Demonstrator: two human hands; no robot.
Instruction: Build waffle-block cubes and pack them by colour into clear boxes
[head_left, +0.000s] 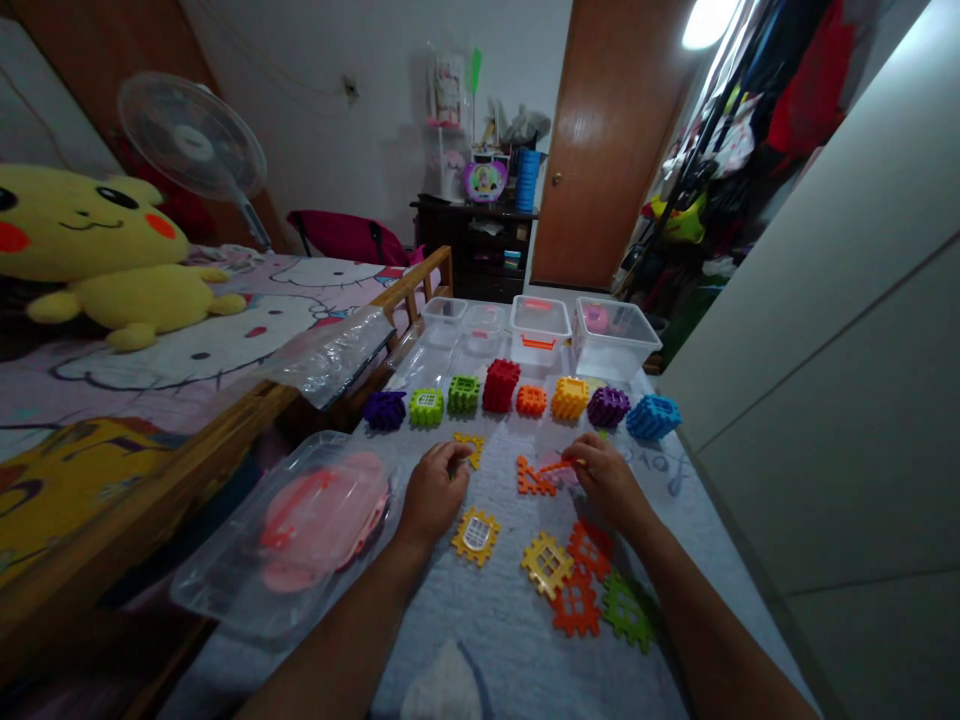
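Observation:
My left hand (436, 492) is closed, its curled fingertips on the edge of a yellow interlocking tile (474, 446) with notched sides. To the right, my right hand (604, 475) pinches a thin-looking orange piece (559, 466), seen edge-on. An orange notched tile (534, 480) lies just left of that piece, and something pinkish and see-through (564, 478) shows below it. Nearer me are a yellow window tile (476, 536), another yellow tile (547, 565), two orange-red tiles (576, 602) and a green tile (627, 608), partly overlapping.
Colour-sorted tile stacks, among them a red stack (501, 386) and a blue stack (654, 416), form a row across the table. Clear plastic boxes (616, 340) stand behind them. A clear lid (240, 590) with pink parts lies left. A wooden bed rail (135, 500) borders that side.

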